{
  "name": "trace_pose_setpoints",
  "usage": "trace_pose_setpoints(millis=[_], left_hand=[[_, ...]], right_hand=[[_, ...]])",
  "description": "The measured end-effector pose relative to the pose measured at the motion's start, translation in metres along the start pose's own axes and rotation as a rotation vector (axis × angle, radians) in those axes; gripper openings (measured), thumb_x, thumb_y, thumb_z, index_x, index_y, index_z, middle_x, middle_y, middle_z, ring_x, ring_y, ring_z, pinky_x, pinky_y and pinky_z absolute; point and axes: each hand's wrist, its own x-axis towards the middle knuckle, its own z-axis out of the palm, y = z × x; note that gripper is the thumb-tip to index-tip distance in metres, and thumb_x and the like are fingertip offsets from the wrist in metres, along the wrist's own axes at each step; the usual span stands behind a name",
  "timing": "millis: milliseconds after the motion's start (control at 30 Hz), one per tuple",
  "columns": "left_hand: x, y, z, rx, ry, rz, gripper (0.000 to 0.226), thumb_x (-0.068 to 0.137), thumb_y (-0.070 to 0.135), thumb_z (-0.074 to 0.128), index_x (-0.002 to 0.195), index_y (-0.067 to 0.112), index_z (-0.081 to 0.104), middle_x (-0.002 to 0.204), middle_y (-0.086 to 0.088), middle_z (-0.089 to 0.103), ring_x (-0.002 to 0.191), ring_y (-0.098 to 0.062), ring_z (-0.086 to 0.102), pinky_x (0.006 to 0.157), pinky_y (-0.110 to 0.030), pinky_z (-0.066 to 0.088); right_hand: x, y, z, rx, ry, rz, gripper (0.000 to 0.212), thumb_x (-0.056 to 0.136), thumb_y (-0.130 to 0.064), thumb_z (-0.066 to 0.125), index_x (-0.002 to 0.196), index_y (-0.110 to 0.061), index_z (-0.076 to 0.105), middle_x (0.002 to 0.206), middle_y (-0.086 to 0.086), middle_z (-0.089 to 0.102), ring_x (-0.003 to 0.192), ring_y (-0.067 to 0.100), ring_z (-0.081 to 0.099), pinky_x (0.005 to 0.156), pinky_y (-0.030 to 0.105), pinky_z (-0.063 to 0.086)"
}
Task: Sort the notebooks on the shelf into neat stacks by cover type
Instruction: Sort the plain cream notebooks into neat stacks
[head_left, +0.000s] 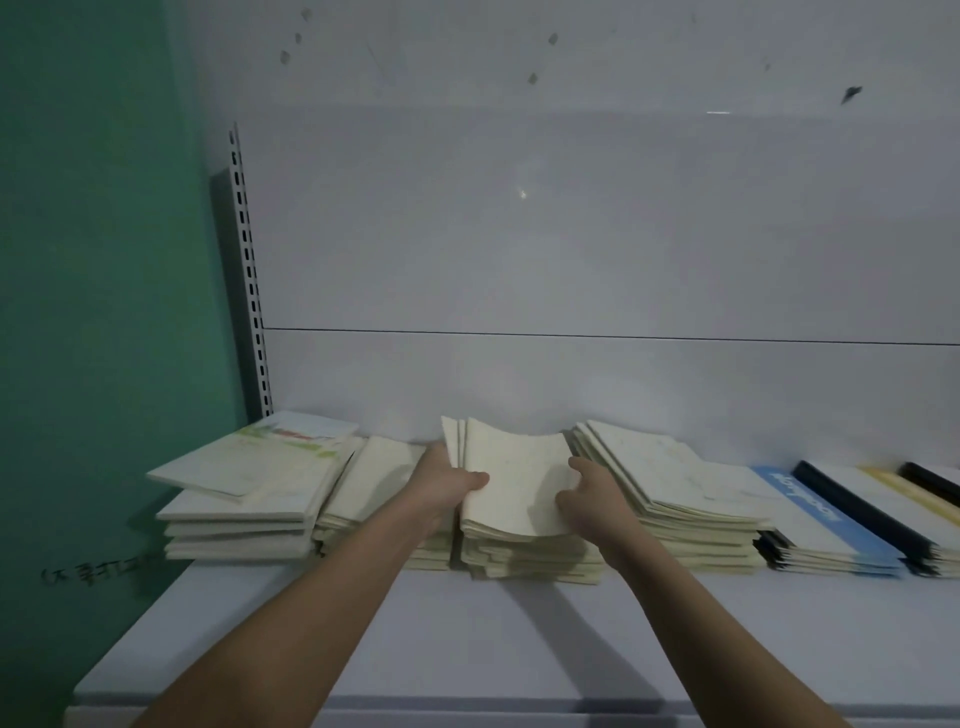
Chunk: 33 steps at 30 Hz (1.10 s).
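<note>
While both hands clamp the bowed cream bundle (511, 483), left hand (447, 480) on its left edge and right hand (589, 491) on its right, it sits between the grips atop the middle stack (530, 558); its long axis runs away toward the shelf (467, 634) back.

**Little legible writing on the shelf and wall**

At about 8 o'clock, dark handwritten characters (98, 571) stand on the green wall (93, 312) beside the white shelf (467, 639); they are blurred and cannot be made out. At about 3 o'clock, a notebook's blue cover band (821, 506) carries white lettering (805, 493), too smeared to read. The cream notebook covers (519, 478) at centre bear faint marks only, nothing readable.
</note>
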Motion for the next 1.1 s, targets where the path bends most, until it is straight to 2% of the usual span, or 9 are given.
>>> trace_pose_setpoints(millis=[133, 267, 400, 533, 600, 700, 867, 1000, 1100], left_hand=[[0.010, -0.013, 0.016, 0.233, 0.013, -0.068, 0.037, 0.088, 0.006, 0.055, 0.124, 0.000, 0.046, 0.122, -0.013, 0.056, 0.109, -0.027, 0.055, 0.094, -0.037, 0.048], [0.018, -0.018, 0.024, 0.347, 0.006, -0.083, 0.042, 0.089, 0.014, 0.042, 0.130, 0.002, 0.044, 0.125, -0.018, 0.052, 0.112, -0.032, 0.053, 0.093, -0.036, 0.047], [0.016, -0.018, 0.029, 0.400, -0.007, -0.069, 0.041, 0.094, 0.015, 0.038, 0.132, 0.001, 0.043, 0.127, -0.018, 0.053, 0.113, -0.033, 0.053, 0.081, -0.031, 0.041], [0.009, -0.008, 0.021, 0.471, -0.017, 0.038, 0.057, 0.097, 0.020, 0.041, 0.151, 0.008, 0.026, 0.156, -0.009, 0.030, 0.138, -0.028, 0.036, 0.105, -0.030, 0.032], [0.004, 0.001, 0.008, 0.480, 0.003, 0.121, 0.061, 0.098, 0.022, 0.042, 0.154, 0.013, 0.021, 0.161, -0.003, 0.021, 0.146, -0.022, 0.024, 0.113, -0.029, 0.023], [-0.001, 0.015, -0.020, 0.502, 0.038, 0.222, 0.054, 0.099, 0.022, 0.045, 0.151, 0.017, 0.033, 0.157, 0.000, 0.032, 0.142, -0.019, 0.033, 0.108, -0.024, 0.026], [-0.011, 0.024, -0.081, 0.661, 0.191, 0.345, 0.039, 0.097, 0.023, 0.049, 0.136, 0.020, 0.056, 0.141, 0.000, 0.054, 0.127, -0.018, 0.051, 0.101, -0.024, 0.035], [-0.021, 0.012, -0.132, 0.746, 0.300, 0.329, 0.032, 0.096, 0.030, 0.050, 0.125, 0.027, 0.062, 0.130, 0.005, 0.062, 0.115, -0.016, 0.057, 0.101, -0.035, 0.045], [-0.028, 0.000, -0.162, 0.781, 0.339, 0.307, 0.029, 0.095, 0.029, 0.052, 0.121, 0.026, 0.065, 0.125, 0.005, 0.064, 0.111, -0.016, 0.058, 0.099, -0.034, 0.046]], right_hand=[[0.009, 0.004, 0.002, -0.298, -0.047, -0.024, 0.033, 0.088, 0.000, 0.041, 0.120, -0.005, 0.050, 0.129, 0.017, 0.053, 0.111, 0.032, 0.051, 0.093, 0.036, 0.044], [0.024, 0.012, 0.009, -0.482, -0.068, -0.042, 0.012, 0.087, -0.003, 0.041, 0.098, -0.006, 0.041, 0.119, 0.019, 0.053, 0.102, 0.033, 0.053, 0.075, 0.031, 0.040], [0.029, 0.011, 0.011, -0.645, -0.132, -0.037, 0.022, 0.093, -0.004, 0.038, 0.114, -0.001, 0.043, 0.129, 0.024, 0.045, 0.112, 0.038, 0.051, 0.081, 0.034, 0.040], [0.028, 0.003, 0.007, -0.710, -0.109, -0.136, 0.041, 0.094, -0.007, 0.038, 0.135, 0.000, 0.036, 0.149, 0.026, 0.025, 0.128, 0.040, 0.040, 0.097, 0.040, 0.039], [0.026, -0.007, 0.005, -0.673, -0.033, -0.262, 0.044, 0.094, -0.007, 0.037, 0.137, -0.003, 0.038, 0.149, 0.023, 0.031, 0.132, 0.038, 0.035, 0.104, 0.041, 0.037], [0.016, -0.031, 0.008, -0.516, 0.012, -0.420, 0.043, 0.099, -0.014, 0.040, 0.141, -0.012, 0.043, 0.145, 0.010, 0.043, 0.128, 0.029, 0.044, 0.102, 0.040, 0.041], [-0.003, -0.062, 0.044, -0.330, -0.115, -0.544, 0.036, 0.100, -0.023, 0.045, 0.135, -0.020, 0.053, 0.135, 0.002, 0.054, 0.120, 0.019, 0.053, 0.100, 0.031, 0.042], [-0.009, -0.069, 0.088, -0.345, -0.232, -0.563, 0.037, 0.099, -0.026, 0.047, 0.135, -0.020, 0.052, 0.136, 0.000, 0.053, 0.122, 0.017, 0.051, 0.102, 0.032, 0.041], [-0.008, -0.069, 0.120, -0.452, -0.276, -0.577, 0.043, 0.099, -0.035, 0.048, 0.139, -0.020, 0.048, 0.140, 0.002, 0.049, 0.126, 0.021, 0.047, 0.101, 0.035, 0.041]])
